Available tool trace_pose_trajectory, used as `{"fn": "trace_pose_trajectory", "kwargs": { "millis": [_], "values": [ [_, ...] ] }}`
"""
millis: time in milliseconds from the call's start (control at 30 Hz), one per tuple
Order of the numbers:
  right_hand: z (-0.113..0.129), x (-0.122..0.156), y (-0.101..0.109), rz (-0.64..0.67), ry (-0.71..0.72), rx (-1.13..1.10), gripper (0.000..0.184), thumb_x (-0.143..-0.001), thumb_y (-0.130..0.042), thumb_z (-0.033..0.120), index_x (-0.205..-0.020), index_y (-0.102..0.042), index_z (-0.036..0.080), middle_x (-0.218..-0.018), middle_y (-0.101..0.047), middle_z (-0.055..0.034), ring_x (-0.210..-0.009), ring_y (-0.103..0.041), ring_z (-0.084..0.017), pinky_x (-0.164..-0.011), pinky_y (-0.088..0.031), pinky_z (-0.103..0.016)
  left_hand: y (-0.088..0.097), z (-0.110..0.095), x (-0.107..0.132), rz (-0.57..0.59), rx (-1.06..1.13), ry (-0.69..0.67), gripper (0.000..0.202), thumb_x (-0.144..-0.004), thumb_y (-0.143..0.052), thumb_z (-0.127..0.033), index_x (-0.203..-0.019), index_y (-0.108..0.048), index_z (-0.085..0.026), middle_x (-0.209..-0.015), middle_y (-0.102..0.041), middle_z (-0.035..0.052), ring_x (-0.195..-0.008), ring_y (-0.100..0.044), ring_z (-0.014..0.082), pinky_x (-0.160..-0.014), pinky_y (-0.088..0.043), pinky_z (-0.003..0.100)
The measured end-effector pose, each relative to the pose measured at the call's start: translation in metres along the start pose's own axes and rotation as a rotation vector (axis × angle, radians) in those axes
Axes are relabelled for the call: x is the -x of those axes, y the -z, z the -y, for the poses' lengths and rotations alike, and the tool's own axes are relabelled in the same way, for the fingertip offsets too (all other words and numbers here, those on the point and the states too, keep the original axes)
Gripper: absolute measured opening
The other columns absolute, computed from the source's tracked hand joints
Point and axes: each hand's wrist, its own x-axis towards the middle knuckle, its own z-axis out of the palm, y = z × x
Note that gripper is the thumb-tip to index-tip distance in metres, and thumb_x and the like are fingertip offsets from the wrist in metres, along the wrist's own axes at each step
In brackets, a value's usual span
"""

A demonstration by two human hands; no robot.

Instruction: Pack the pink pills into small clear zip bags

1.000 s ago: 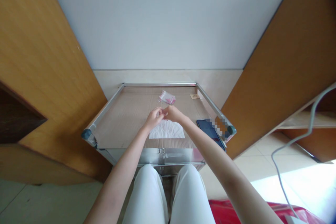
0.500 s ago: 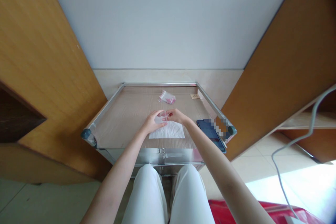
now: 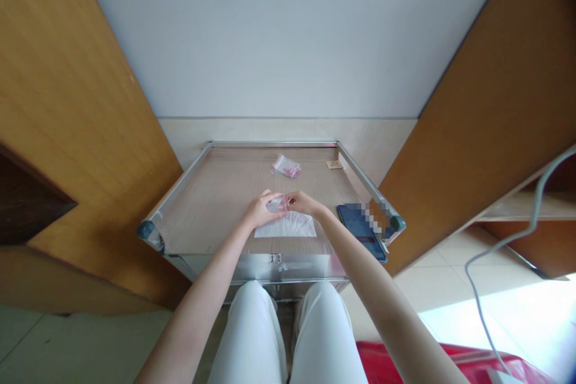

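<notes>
So from my end on the head feed, closest in are the white trouser knees (image 3: 252,336), right up against the desk (image 3: 202,207). A dark phone or tablet (image 3: 362,231) lies along its right side, and a white sheet (image 3: 287,228) sits flat near the front edge, middle. The small clear bag (image 3: 276,204) is held up just over the far part of that sheet, between both hands: the left hand (image 3: 261,210) curves around it in a loose C, thumb on the near side, while the right hand (image 3: 303,201) is closed down to a narrow pinch at the pinkish edge. Can't tell how firm that pinch is, the fingertips are too small. My read: it weighs next to nothing, floppy film, kinda slippery, likely to crease or stretch if yanked. I'd grab that pinkish edge, since it looks like the stiffer bit, and keep the left cupped lightly around the body. Farther back there's a little bundle of similar bags (image 3: 287,166), then the pale wall (image 3: 288,36).
</notes>
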Motion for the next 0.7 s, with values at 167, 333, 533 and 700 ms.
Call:
{"fn": "trace_pose_trajectory", "kwargs": {
  "millis": [167,333,533,700],
  "values": [
    [-0.003,0.001,-0.002,-0.021,-0.003,0.008,0.025,-0.061,-0.058,0.037,-0.066,-0.062,0.013,-0.053,-0.051,0.0040,-0.051,-0.042,-0.007,-0.050,-0.031,-0.019,0.001,0.001,-0.001,0.015,-0.045,0.001,0.055,-0.057,-0.064,-0.047,-0.106,-0.054,-0.025,-0.087,-0.050,0.0016,-0.078,-0.053,0.0145,-0.073,-0.041,0.025],
    [-0.009,0.002,-0.005,-0.107,-0.007,-0.072,0.018,-0.065,-0.054,0.028,-0.070,-0.062,0.013,-0.064,-0.058,-0.0003,-0.061,-0.050,-0.011,-0.059,-0.037,-0.022,0.003,0.004,-0.001,0.021,-0.078,0.040,0.052,-0.058,-0.063,-0.046,-0.105,-0.055,-0.025,-0.086,-0.050,0.0021,-0.075,-0.052,0.0141,-0.069,-0.041,0.024],
    [-0.025,0.000,-0.017,-0.498,-0.042,-0.328,0.027,-0.073,-0.045,0.036,-0.083,-0.058,0.014,-0.086,-0.062,-0.0073,-0.080,-0.056,-0.015,-0.075,-0.041,-0.028,0.007,0.006,-0.001,0.066,-0.104,0.035,0.052,-0.057,-0.063,-0.049,-0.102,-0.058,-0.025,-0.083,-0.052,0.0017,-0.071,-0.052,0.0139,-0.066,-0.041,0.023],
    [-0.034,-0.009,-0.032,-0.592,-0.037,-0.472,0.031,-0.077,-0.039,0.038,-0.092,-0.056,0.016,-0.098,-0.060,-0.0093,-0.092,-0.055,-0.016,-0.082,-0.040,-0.029,0.006,0.002,-0.007,0.118,-0.174,0.018,0.049,-0.056,-0.061,-0.050,-0.097,-0.060,-0.025,-0.084,-0.058,0.0029,-0.074,-0.055,0.0168,-0.067,-0.041,0.024]
  ]
}}
